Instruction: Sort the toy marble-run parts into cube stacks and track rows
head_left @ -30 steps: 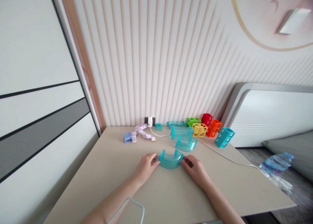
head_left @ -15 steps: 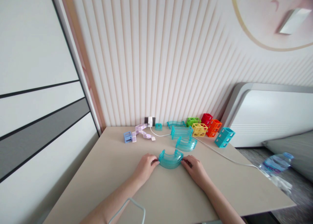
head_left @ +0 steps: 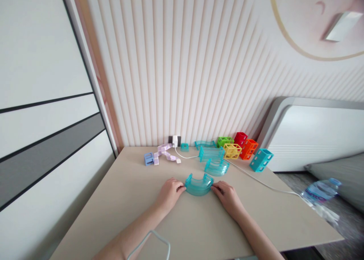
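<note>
A clear teal curved track piece [head_left: 198, 185] lies on the beige table [head_left: 131, 199], its two ends pointing away from me. My left hand [head_left: 170, 195] pinches its left end with curled fingers. My right hand [head_left: 228, 196] pinches its right end the same way. Both hands rest on the tabletop. Behind it lie a second curved teal piece [head_left: 216, 167] and a straight teal track section [head_left: 211, 153].
By the wall stand open-frame blocks: green [head_left: 225, 141], red [head_left: 240, 138], orange [head_left: 248, 148], yellow [head_left: 232, 150], teal [head_left: 261, 159]. A lilac stepped piece [head_left: 165, 153] and blue block [head_left: 148, 158] lie at left. A white cable [head_left: 256, 179] runs from a charger [head_left: 174, 141]. A water bottle [head_left: 321, 191] lies off the table's right.
Nothing has visibly moved; both hands keep hold of the curved piece's ends. Only the view has shifted very slightly.
</note>
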Motion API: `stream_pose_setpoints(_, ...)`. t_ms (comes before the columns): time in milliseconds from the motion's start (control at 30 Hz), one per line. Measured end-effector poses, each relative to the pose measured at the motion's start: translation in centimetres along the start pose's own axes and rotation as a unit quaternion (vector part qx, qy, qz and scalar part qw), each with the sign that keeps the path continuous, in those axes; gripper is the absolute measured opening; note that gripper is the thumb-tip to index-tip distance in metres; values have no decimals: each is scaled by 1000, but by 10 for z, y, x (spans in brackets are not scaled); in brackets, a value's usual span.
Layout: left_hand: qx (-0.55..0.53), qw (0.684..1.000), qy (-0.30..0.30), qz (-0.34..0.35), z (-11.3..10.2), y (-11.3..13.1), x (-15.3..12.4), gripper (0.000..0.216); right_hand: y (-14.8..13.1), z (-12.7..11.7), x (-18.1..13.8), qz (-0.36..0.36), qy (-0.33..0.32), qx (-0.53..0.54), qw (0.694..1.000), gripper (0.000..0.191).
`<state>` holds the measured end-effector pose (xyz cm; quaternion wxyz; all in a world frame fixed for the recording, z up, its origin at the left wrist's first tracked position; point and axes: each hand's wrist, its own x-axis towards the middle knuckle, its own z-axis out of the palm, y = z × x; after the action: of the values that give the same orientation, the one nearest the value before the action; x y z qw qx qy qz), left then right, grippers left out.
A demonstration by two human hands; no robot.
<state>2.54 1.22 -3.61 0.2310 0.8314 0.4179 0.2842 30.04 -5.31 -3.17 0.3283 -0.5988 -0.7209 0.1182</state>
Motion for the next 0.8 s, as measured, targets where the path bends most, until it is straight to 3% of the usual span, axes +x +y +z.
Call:
stream_pose_setpoints(233, 4, 1000, 0, -5, 0, 1, -1, 23, 1, 1, -1, 30, 21, 14, 999, 27)
stream_pose_setpoints(800, 23, 1000, 8, 1, 2, 0, 0, 25, -1, 1, -4, 24, 28, 7, 999, 25)
